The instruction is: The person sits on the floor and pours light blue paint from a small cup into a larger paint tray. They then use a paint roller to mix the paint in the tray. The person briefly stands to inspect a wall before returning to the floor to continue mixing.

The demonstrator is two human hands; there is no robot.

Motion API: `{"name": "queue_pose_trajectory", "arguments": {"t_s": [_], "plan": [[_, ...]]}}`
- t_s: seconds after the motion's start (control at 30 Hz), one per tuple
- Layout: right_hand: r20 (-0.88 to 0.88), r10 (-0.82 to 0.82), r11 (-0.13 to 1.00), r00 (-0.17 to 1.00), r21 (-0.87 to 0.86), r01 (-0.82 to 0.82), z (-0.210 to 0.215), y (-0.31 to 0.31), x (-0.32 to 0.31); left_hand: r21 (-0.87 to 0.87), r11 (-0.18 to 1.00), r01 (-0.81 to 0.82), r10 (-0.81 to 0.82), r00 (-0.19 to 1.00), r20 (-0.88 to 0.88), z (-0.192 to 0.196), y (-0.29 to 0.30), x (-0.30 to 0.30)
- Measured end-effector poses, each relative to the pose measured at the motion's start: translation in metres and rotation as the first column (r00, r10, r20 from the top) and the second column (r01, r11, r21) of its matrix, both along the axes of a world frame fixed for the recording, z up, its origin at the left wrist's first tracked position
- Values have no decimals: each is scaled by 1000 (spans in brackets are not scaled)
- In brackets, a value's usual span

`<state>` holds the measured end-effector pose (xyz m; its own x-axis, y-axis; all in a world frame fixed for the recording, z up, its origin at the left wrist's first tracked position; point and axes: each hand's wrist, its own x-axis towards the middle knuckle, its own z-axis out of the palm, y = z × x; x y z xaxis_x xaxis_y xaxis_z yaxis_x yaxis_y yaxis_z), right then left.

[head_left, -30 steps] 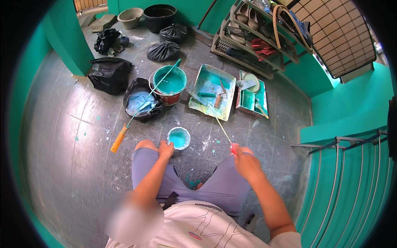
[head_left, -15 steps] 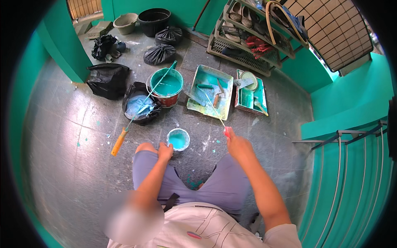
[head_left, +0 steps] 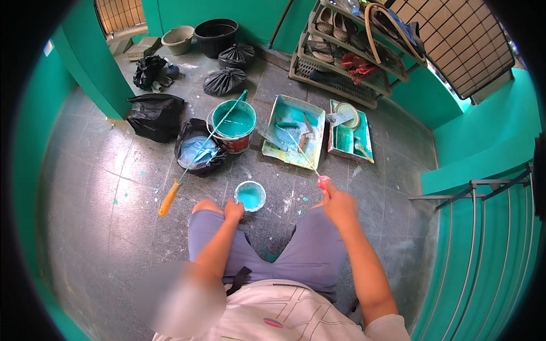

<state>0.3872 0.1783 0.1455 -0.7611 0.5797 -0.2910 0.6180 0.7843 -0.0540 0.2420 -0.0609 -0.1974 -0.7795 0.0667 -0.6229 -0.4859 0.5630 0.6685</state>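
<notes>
My left hand (head_left: pixel 234 211) grips the rim of a small white tub (head_left: pixel 262 187) of teal paint on the floor before my knees. In my right hand (head_left: pixel 341 207) is the red handle of a small paint roller (head_left: pixel 307 160). Its thin rod reaches into the large paint-stained tray (head_left: pixel 272 153), where the teal roller head rests. A scraper-like tool with a brown handle (head_left: pixel 302 141) lies in that tray too. To the left, a bucket (head_left: pixel 248 142) of teal paint bears a long roller with an orange handle (head_left: pixel 169 198) across its top.
A smaller tray (head_left: pixel 343 152) with a brush and a round lid stands right of the large one. Black bags (head_left: pixel 156 116) and basins (head_left: pixel 216 37) lie farther left. A shoe rack (head_left: pixel 335 85) stands at the back, a metal rack (head_left: pixel 472 196) at the right.
The whole view has shifted slightly. My right hand has moved a little to the right and nearer with the red-handled roller. My left hand stays on the tub.
</notes>
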Motion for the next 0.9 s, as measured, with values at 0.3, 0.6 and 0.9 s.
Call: {"name": "queue_pose_trajectory", "arguments": {"t_s": [0.3,0.6,0.9], "plan": [[-77,28,988,997,154,-15,5,-5,60,0,1000,-26,26,999,-32,24,4,4],[-13,142,956,990,262,-134,-1,-1,41,11,999,-51,52,997,-49,-3,3,3],[-54,350,824,935,493,-280,17,19,29,14,998,-66,67,996,-54,11,9,4]]}}
